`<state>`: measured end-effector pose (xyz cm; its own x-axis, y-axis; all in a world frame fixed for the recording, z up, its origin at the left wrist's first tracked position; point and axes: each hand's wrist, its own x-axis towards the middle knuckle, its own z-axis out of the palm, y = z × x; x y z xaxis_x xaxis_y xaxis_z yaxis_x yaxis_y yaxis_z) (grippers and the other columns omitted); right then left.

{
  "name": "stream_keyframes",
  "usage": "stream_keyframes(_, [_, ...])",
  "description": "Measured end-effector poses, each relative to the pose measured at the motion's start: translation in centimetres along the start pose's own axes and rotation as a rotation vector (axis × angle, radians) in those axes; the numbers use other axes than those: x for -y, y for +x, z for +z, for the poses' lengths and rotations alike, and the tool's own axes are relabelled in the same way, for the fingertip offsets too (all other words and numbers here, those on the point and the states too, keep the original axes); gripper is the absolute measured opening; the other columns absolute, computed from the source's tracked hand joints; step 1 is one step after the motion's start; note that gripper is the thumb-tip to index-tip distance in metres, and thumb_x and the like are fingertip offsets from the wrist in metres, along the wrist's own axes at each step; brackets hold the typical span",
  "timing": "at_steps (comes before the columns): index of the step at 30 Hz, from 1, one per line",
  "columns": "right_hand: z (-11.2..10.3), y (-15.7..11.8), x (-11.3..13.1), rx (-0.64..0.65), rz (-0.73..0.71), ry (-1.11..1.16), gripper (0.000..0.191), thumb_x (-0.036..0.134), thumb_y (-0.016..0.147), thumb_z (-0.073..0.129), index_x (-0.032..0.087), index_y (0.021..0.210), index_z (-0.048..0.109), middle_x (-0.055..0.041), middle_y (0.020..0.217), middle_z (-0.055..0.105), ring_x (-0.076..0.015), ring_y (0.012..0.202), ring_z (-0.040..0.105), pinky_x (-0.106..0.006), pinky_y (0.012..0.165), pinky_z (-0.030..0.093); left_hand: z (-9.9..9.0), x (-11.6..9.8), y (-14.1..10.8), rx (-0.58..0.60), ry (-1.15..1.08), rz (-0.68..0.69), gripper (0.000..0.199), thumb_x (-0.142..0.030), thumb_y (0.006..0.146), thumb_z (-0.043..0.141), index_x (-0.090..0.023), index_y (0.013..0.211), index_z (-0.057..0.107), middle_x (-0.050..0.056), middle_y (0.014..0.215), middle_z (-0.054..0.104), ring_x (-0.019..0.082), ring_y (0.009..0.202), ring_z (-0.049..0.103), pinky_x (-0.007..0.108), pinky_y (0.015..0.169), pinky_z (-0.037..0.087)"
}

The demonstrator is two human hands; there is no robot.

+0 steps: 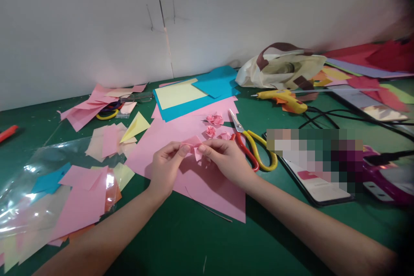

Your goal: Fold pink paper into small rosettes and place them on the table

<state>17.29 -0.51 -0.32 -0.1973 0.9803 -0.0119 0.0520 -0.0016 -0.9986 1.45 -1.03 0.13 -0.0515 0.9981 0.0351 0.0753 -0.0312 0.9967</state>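
Observation:
Between the fingertips of my left hand and my right hand is a small folded piece of pink paper. Both hands pinch it, one from each side, above a large pink sheet. Just beyond them lie small pink paper flowers, one of them partly hidden by my right hand. Scissors with red and yellow handles rest to the right, blades pointing away, partly behind my right hand. A thin wire lies across the pink sheet's near edge.
A yellow glue gun, a cloth bag and a phone are at right, with black cables. Blue sheets lie at the back. On the left are a clear plastic bag and paper scraps on the green table.

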Motion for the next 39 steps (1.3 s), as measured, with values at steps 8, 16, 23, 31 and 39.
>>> stream_keyframes(8, [0.06,-0.16,0.06,-0.159,-0.069,-0.095,0.02,0.034,0.078,0.064,0.019,0.065,0.07,-0.0004,0.061,0.065,-0.0122,0.058,0.054,-0.026,0.056,0.043,0.17,-0.37,-0.32,0.101,0.038,-0.114,0.02,-0.035,0.068,0.073,-0.016,0.064,0.068,0.001,0.054,0.063,0.01,0.049,0.054,0.02,0.046,0.044])
stream_keyframes(16, [0.05,-0.45,0.05,-0.241,-0.133,-0.181,0.013,0.03,0.076,0.068,0.022,0.067,0.073,-0.0022,0.066,0.071,-0.0158,0.064,0.059,-0.03,0.06,0.044,0.23,-0.18,-0.15,0.097,-0.024,-0.154,0.018,-0.034,0.065,0.076,-0.017,0.062,0.07,0.005,0.06,0.071,0.014,0.054,0.065,0.023,0.051,0.052])
stream_keyframes(23, [0.14,-0.55,0.11,-0.213,-0.167,-0.205,0.011,0.027,0.076,0.067,0.023,0.069,0.074,-0.0019,0.068,0.072,-0.0163,0.065,0.061,-0.03,0.06,0.045,0.24,-0.45,-0.21,0.081,-0.024,-0.166,0.02,-0.035,0.067,0.074,-0.017,0.062,0.068,0.004,0.055,0.068,0.013,0.05,0.062,0.022,0.047,0.049])
stream_keyframes(31, [0.01,-0.68,0.03,-0.231,-0.343,-0.272,0.01,0.026,0.078,0.068,0.027,0.071,0.075,-0.0006,0.068,0.072,-0.0163,0.063,0.06,-0.032,0.061,0.048,-0.07,-0.43,-0.28,0.13,0.01,0.027,0.027,-0.041,0.08,0.061,-0.018,0.067,0.069,0.005,0.072,0.068,0.016,0.07,0.06,0.028,0.066,0.05])
stream_keyframes(39, [-0.07,-0.81,-0.45,-0.236,-0.535,-0.355,0.024,0.017,0.082,0.06,0.033,0.09,0.075,-0.0021,0.1,0.07,-0.0192,0.091,0.065,-0.035,0.079,0.054,0.12,0.01,-0.01,0.077,-0.204,-0.115,0.029,-0.039,0.073,0.07,-0.017,0.091,0.073,0.005,0.078,0.07,0.015,0.069,0.063,0.026,0.066,0.053])
